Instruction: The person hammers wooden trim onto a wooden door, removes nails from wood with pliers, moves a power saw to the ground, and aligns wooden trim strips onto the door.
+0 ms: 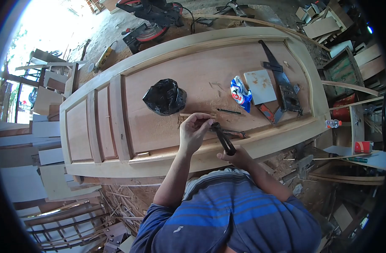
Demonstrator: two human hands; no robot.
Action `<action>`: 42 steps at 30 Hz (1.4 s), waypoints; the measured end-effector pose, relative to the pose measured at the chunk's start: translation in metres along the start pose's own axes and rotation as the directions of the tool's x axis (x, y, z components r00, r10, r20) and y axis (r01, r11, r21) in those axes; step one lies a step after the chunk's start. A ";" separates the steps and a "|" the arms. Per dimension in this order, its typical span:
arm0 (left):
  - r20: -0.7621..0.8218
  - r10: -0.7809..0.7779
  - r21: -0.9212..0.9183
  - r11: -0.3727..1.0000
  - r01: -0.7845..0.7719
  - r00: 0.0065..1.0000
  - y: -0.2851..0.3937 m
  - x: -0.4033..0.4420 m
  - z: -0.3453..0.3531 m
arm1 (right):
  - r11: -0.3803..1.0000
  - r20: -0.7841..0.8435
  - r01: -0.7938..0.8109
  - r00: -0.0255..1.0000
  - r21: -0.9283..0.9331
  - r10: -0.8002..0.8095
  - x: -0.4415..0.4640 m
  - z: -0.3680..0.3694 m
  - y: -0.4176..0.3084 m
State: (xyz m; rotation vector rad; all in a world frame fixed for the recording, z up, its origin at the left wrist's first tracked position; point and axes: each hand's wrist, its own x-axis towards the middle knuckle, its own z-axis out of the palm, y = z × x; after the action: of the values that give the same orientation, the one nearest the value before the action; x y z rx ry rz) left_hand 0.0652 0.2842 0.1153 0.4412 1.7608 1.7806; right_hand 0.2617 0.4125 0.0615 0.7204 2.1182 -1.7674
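My right hand (238,157) is closed around the handles of black pincers (223,139), held above the near rail of a large wooden panelled door (176,166). At the jaws of the pincers, the fingertips of my left hand (193,130) are pinched together; whatever they hold is too small to make out. Beneath my hands a dark tool with an orange-brown end (237,134) lies on the door, partly hidden. A thin wooden strip (185,114) lies just beyond my left fingers. Farther in are a dark pencil-like stick (228,111) and a black plastic bag (164,98).
On the door's right panel lie a blue-and-white packet (240,95), a pale board (260,87) and a dark metal square (274,66). A red-and-black power saw (148,29) and a yellow tool (103,58) stand beyond the far edge. Wood scraps surround the door.
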 end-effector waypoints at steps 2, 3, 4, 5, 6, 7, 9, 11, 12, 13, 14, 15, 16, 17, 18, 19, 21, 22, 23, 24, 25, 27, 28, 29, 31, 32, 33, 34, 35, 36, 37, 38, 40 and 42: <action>0.018 0.001 -0.028 1.000 0.000 1.000 -0.003 -0.001 0.001 | 1.000 -0.004 0.003 1.000 0.031 -0.002 0.004 0.008 0.012; 0.026 0.002 -0.043 0.999 -0.001 1.000 -0.004 -0.001 0.002 | 0.996 0.000 -0.008 1.000 0.088 0.008 0.005 0.012 0.014; 0.023 -0.003 -0.050 0.999 0.004 1.000 -0.004 -0.002 0.003 | 0.989 0.004 -0.020 1.000 0.146 0.020 0.006 0.015 0.015; 0.020 -0.009 -0.057 0.998 0.010 1.000 -0.003 -0.003 0.004 | 0.989 0.002 -0.036 0.999 0.147 0.036 0.006 0.017 0.016; 0.018 -0.013 -0.065 0.998 0.014 1.000 -0.003 -0.003 0.005 | 0.988 -0.001 -0.051 0.999 0.146 0.051 0.007 0.018 0.016; 0.013 -0.021 -0.065 0.998 0.022 1.000 -0.005 -0.003 0.005 | 0.987 -0.004 -0.066 0.998 0.147 0.067 0.007 0.019 0.016; 0.007 -0.035 -0.065 0.997 0.036 0.999 -0.012 -0.001 0.004 | 0.985 0.005 -0.095 0.995 0.143 0.096 0.009 0.021 0.015; -0.016 -0.038 -0.057 0.998 0.037 0.999 -0.021 0.002 0.001 | 0.986 -0.003 -0.100 0.995 0.130 0.102 0.010 0.022 0.018; -0.027 -0.038 -0.053 0.998 0.037 0.999 -0.026 0.003 -0.001 | 0.989 -0.016 -0.089 0.996 0.118 0.092 0.013 0.024 0.023; -0.028 -0.050 -0.067 0.997 0.048 0.998 -0.030 0.003 -0.003 | 0.991 -0.028 -0.079 0.996 0.107 0.083 0.015 0.026 0.029; -0.028 -0.058 -0.081 0.995 0.055 0.998 -0.035 0.005 -0.004 | 0.994 -0.041 -0.063 0.997 0.093 0.067 0.016 0.028 0.035; -0.027 -0.065 -0.094 0.994 0.062 0.998 -0.036 0.006 -0.004 | 0.996 -0.053 -0.046 0.997 0.079 0.050 0.018 0.029 0.040; -0.041 -0.092 -0.099 0.991 0.088 0.995 -0.037 0.006 -0.004 | 0.997 -0.062 -0.030 0.997 0.067 0.035 0.019 0.031 0.045; -0.055 -0.118 -0.102 0.988 0.112 0.991 -0.038 0.007 -0.004 | 0.999 -0.086 -0.038 0.995 0.038 0.041 0.022 0.032 0.050; -0.072 -0.148 -0.106 0.984 0.140 0.986 -0.039 0.006 -0.004 | 0.999 -0.107 -0.049 0.993 0.008 0.049 0.022 0.033 0.050; -0.073 -0.169 -0.130 0.979 0.158 0.983 -0.041 0.003 -0.006 | 0.998 -0.125 -0.062 0.990 -0.021 0.059 0.021 0.034 0.049; -0.077 -0.201 -0.177 0.967 0.185 0.977 -0.045 0.002 -0.013 | 0.990 -0.121 -0.143 0.983 -0.004 0.142 0.016 0.028 0.037; -0.129 -0.197 -0.123 0.976 0.182 0.972 -0.050 0.003 -0.021 | 0.983 -0.119 -0.182 0.976 0.003 0.181 0.015 0.025 0.030; -0.179 -0.191 -0.068 0.981 0.182 0.965 -0.059 0.004 -0.033 | 0.985 -0.141 -0.168 0.975 0.026 0.170 0.016 0.024 0.031; -0.227 -0.184 -0.013 0.982 0.186 0.956 -0.073 0.005 -0.047 | 0.986 -0.164 -0.157 0.973 0.050 0.163 0.016 0.023 0.035; -0.302 -0.109 0.136 0.978 0.157 0.947 -0.107 0.007 -0.071 | 0.987 -0.189 -0.143 0.970 0.076 0.156 0.016 0.020 0.039; -0.385 -0.013 0.457 0.866 0.203 0.923 -0.118 0.006 -0.095 | 0.985 -0.173 -0.147 0.972 0.094 0.162 0.014 0.011 0.042; -0.397 0.032 0.561 0.799 0.215 0.917 -0.120 0.006 -0.100 | 0.985 -0.171 -0.144 0.972 0.099 0.160 0.013 0.008 0.043; -0.404 0.079 0.656 0.719 0.228 0.911 -0.121 0.006 -0.103 | 0.985 -0.169 -0.141 0.973 0.104 0.157 0.011 0.005 0.042; -0.377 0.159 0.767 0.606 0.211 0.913 -0.108 0.010 -0.095 | 0.979 -0.199 -0.121 0.968 0.164 0.153 0.009 0.000 0.037; -0.348 0.190 0.793 0.582 0.180 0.918 -0.104 0.014 -0.085 | 0.975 -0.213 -0.110 0.965 0.193 0.151 0.009 -0.001 0.035; -0.318 0.220 0.817 0.558 0.149 0.922 -0.099 0.022 -0.073 | 0.950 -0.199 -0.103 0.966 0.294 0.166 0.010 -0.002 0.040; -0.208 0.250 0.811 0.585 0.024 0.945 -0.100 0.032 -0.062 | 0.915 -0.181 -0.098 0.967 0.391 0.181 0.012 -0.002 0.048; -0.095 0.293 0.819 0.566 -0.092 0.951 -0.101 0.050 -0.050 | 0.870 -0.163 -0.092 0.968 0.484 0.193 0.014 -0.002 0.054; 0.018 0.333 0.813 0.544 -0.208 0.943 -0.098 0.071 -0.037 | 0.873 -0.180 -0.089 0.964 0.480 0.198 0.016 -0.001 0.057; 0.044 0.364 0.822 0.516 -0.240 0.930 -0.099 0.095 -0.026 | 0.875 -0.200 -0.086 0.959 0.476 0.203 0.017 -0.001 0.059; 0.071 0.395 0.830 0.486 -0.274 0.916 -0.101 0.119 -0.017 | 0.878 -0.222 -0.080 0.953 0.471 0.206 0.018 -0.002 0.060; -0.039 0.332 0.823 0.546 -0.159 0.942 -0.104 0.164 0.000 | 0.888 -0.246 -0.049 0.953 0.458 0.180 0.015 -0.006 0.054; -0.114 0.262 0.843 0.535 -0.046 0.958 -0.104 0.194 0.013 | 0.889 -0.262 -0.042 0.948 0.456 0.179 0.013 -0.010 0.052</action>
State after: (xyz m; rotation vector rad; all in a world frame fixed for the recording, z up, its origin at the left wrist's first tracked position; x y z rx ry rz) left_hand -0.0581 0.4088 -0.0187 0.8147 2.7856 0.9571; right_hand 0.2799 0.4314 0.0142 1.2749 1.7919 -2.2242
